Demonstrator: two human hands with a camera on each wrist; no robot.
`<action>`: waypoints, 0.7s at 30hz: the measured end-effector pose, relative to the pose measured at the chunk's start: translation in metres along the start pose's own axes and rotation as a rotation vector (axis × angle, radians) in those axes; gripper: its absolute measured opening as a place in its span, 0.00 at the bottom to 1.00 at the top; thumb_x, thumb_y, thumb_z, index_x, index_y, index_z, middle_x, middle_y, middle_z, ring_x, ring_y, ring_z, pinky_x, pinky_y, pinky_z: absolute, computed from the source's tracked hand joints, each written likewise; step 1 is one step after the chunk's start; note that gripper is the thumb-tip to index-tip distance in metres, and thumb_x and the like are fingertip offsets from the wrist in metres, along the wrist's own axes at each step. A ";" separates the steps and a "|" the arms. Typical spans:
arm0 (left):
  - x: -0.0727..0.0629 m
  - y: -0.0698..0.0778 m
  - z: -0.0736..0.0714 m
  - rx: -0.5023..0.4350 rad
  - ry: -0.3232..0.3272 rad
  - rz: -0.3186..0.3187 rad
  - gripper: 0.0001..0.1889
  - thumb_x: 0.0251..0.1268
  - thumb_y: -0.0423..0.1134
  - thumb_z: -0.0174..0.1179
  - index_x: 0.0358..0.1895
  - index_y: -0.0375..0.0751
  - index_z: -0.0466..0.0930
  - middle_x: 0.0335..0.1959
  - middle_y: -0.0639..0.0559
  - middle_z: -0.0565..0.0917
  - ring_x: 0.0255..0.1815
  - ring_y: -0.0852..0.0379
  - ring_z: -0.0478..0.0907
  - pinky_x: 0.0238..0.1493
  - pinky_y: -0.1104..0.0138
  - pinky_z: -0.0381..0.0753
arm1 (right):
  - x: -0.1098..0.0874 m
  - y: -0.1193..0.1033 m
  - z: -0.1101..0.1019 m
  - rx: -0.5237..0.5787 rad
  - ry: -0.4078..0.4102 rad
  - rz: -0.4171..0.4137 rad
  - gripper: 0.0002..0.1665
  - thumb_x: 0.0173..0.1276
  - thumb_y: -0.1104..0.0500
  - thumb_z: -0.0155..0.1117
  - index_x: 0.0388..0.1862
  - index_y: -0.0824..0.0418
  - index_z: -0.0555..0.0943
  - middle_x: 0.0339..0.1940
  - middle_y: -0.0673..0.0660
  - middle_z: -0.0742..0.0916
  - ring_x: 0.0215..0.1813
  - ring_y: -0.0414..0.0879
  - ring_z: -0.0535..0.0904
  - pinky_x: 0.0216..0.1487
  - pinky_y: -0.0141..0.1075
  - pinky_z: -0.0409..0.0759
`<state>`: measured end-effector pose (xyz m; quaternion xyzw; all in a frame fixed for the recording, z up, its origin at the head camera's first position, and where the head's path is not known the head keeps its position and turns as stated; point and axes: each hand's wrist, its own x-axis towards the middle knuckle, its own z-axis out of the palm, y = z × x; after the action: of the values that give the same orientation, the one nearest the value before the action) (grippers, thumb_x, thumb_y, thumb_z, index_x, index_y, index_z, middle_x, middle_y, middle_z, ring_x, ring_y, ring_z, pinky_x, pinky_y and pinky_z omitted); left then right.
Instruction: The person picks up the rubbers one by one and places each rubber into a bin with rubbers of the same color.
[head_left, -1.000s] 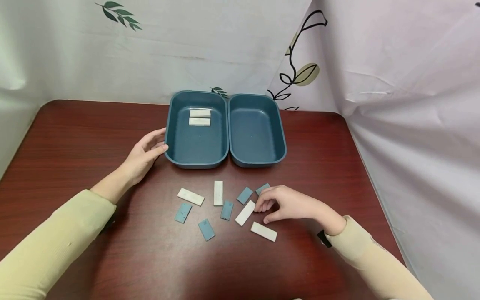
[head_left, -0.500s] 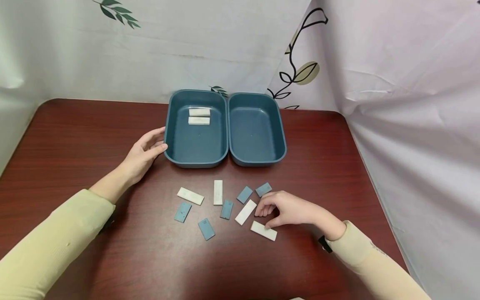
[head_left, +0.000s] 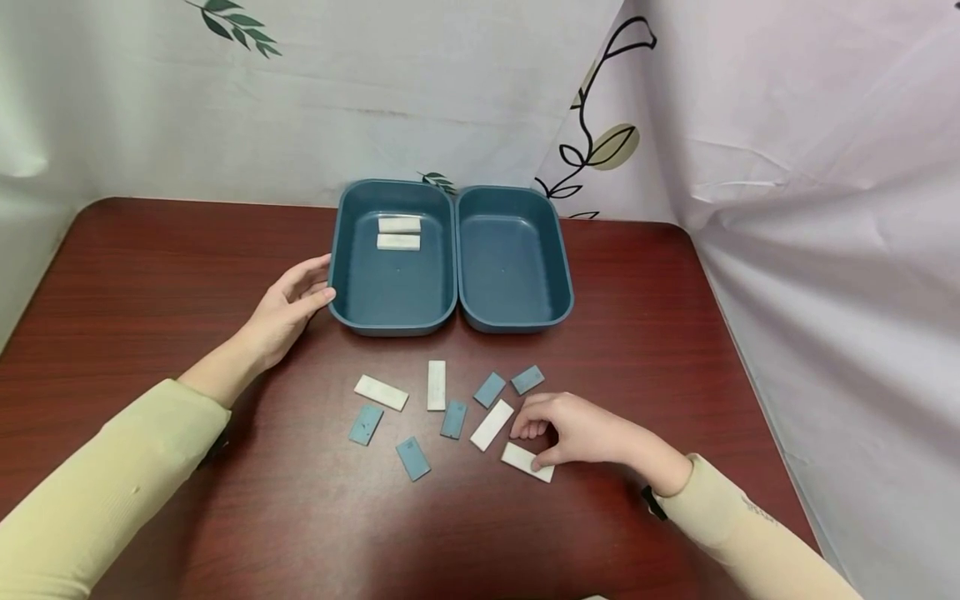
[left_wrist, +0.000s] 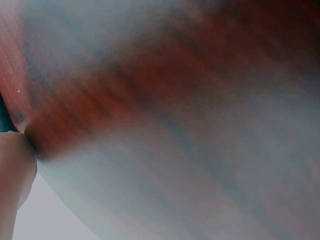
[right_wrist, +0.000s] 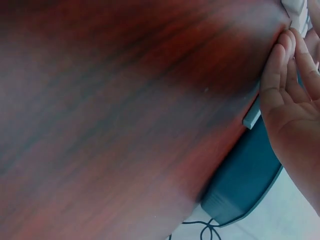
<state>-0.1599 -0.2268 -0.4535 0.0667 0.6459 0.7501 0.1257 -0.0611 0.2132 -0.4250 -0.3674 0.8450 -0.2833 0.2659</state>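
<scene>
Under the right hand [head_left: 567, 429], a white block [head_left: 517, 456] slants lengthwise, right end nearer.

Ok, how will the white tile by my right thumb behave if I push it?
The white tile by your right hand looks stiff, with straight edges. Lying flat, it should slide rather than roll or tip. Being thin, it's probably light.
</scene>
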 end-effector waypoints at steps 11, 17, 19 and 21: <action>0.001 -0.002 -0.001 0.010 0.000 -0.008 0.30 0.84 0.32 0.54 0.83 0.44 0.62 0.69 0.61 0.73 0.65 0.67 0.75 0.63 0.80 0.75 | -0.003 -0.005 0.011 -0.087 0.046 -0.015 0.23 0.52 0.58 0.89 0.45 0.51 0.88 0.38 0.43 0.83 0.41 0.32 0.77 0.46 0.25 0.81; 0.001 -0.003 -0.001 0.005 -0.001 0.005 0.29 0.84 0.31 0.54 0.82 0.44 0.63 0.68 0.60 0.74 0.65 0.66 0.75 0.64 0.80 0.75 | -0.006 -0.009 0.017 -0.132 0.077 -0.004 0.23 0.52 0.58 0.89 0.45 0.51 0.86 0.39 0.42 0.81 0.41 0.32 0.75 0.46 0.26 0.79; 0.001 -0.002 -0.001 0.002 0.000 0.006 0.29 0.83 0.31 0.54 0.82 0.43 0.63 0.68 0.60 0.74 0.65 0.65 0.75 0.64 0.80 0.75 | -0.006 -0.011 0.018 -0.138 0.085 0.007 0.23 0.53 0.59 0.88 0.45 0.51 0.85 0.39 0.42 0.82 0.42 0.33 0.75 0.46 0.27 0.79; 0.001 -0.002 0.000 0.005 -0.001 0.004 0.29 0.83 0.31 0.54 0.83 0.43 0.63 0.68 0.60 0.74 0.65 0.66 0.75 0.64 0.80 0.75 | -0.007 -0.013 0.020 -0.141 0.085 0.019 0.22 0.54 0.60 0.87 0.46 0.51 0.85 0.40 0.42 0.82 0.42 0.33 0.76 0.46 0.27 0.80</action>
<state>-0.1607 -0.2267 -0.4553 0.0688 0.6476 0.7486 0.1241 -0.0379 0.2052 -0.4280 -0.3649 0.8768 -0.2361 0.2058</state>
